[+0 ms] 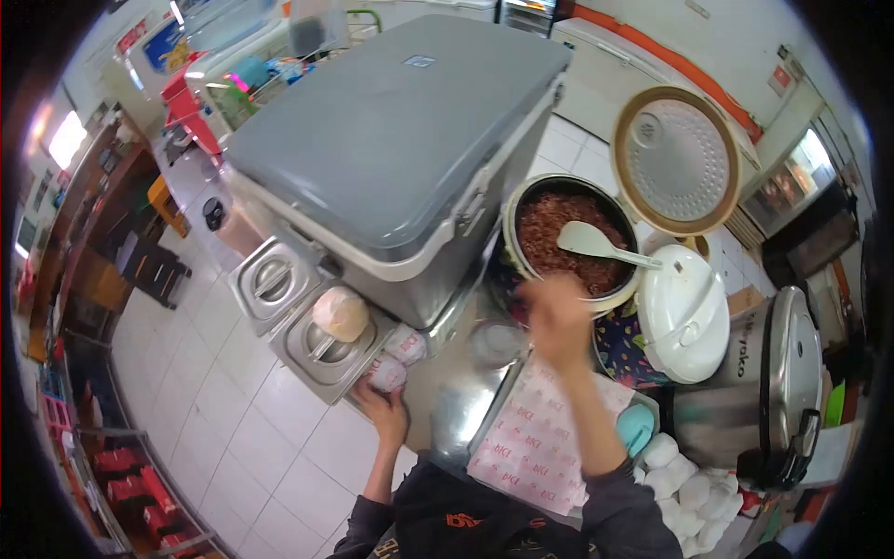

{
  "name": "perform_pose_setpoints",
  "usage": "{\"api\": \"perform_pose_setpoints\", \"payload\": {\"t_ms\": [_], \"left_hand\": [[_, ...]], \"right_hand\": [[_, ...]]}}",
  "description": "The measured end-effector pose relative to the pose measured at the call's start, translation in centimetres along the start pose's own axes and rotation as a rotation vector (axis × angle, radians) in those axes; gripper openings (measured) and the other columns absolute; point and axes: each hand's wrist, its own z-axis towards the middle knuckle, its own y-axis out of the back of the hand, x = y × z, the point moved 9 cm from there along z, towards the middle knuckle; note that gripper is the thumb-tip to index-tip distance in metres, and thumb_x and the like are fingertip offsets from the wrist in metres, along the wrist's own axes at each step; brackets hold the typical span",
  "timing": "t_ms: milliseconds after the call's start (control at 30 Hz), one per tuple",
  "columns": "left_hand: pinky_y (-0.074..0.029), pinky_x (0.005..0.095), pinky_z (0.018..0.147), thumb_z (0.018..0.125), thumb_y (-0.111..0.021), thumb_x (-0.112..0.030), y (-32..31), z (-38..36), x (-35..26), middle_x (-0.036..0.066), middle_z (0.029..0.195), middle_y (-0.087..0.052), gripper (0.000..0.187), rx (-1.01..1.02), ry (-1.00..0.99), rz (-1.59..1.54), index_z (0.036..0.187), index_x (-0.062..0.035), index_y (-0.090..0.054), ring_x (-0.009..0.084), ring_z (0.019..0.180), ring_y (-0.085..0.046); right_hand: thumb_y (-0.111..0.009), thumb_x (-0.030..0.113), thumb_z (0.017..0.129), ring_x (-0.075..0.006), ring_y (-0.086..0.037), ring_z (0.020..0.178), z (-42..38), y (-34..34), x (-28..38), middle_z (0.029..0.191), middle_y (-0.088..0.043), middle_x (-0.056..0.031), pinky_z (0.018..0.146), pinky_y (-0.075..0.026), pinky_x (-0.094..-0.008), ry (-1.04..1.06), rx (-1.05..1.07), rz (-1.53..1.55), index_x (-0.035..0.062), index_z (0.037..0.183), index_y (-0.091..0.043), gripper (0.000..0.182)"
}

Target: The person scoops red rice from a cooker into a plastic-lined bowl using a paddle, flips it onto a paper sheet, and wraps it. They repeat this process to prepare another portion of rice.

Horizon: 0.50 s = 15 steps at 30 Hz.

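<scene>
At the steel counter's left edge, my left hand [384, 410] has its fingers against a wrapped white ball [386, 372] with red print. A second wrapped ball [406, 345] touches it. My right hand [559, 312], blurred by motion, is over the near rim of an open rice cooker [511, 244]; whether it holds anything is hidden. Dark reddish-brown rice [549, 219] fills the cooker, and a white paddle [596, 242] rests on the rice with its handle across the rim. Printed paper sheets [531, 438] lie below my right forearm.
A big grey cooler box [400, 121] stands behind the counter. Lidded steel pans [270, 279] are at left, one bearing a pale roll [341, 314]. At right are a white-lidded cooker [684, 312], a steel cooker [736, 391], a turquoise item [635, 427] and several white bundles [684, 484].
</scene>
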Motion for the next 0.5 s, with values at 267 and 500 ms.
{"api": "perform_pose_setpoints", "payload": {"t_ms": [267, 500], "left_hand": [[-0.020, 0.0497, 0.102, 0.069, -0.070, -0.019, -3.6, -3.4, -9.6, 0.027, 0.129, -0.029, 0.069, 0.309, -0.336, 0.274, 0.125, 0.0003, -0.035, 0.0439, 0.121, -0.027], [-0.031, 0.0540, 0.093, 0.062, -0.073, -0.039, -18.7, -1.4, -17.6, 0.022, 0.125, -0.037, 0.075, 0.645, -0.569, 0.465, 0.124, -0.0105, -0.042, 0.0421, 0.112, -0.038]], "right_hand": [[-0.067, 0.015, 0.061, -0.0275, -0.062, 0.082, 3.3, 1.6, -19.5, 0.077, -0.065, -0.0093, 0.087, -0.041, -0.0412, -0.249, 0.790, -0.732, 0.0125, 0.076, -0.066, 0.015], [-0.064, 0.012, 0.065, -0.0220, -0.063, 0.079, 3.3, -1.5, -18.9, 0.076, -0.065, -0.0075, 0.071, -0.046, -0.0358, 0.047, 0.930, -0.978, 0.0099, 0.076, -0.065, 0.012]]}}
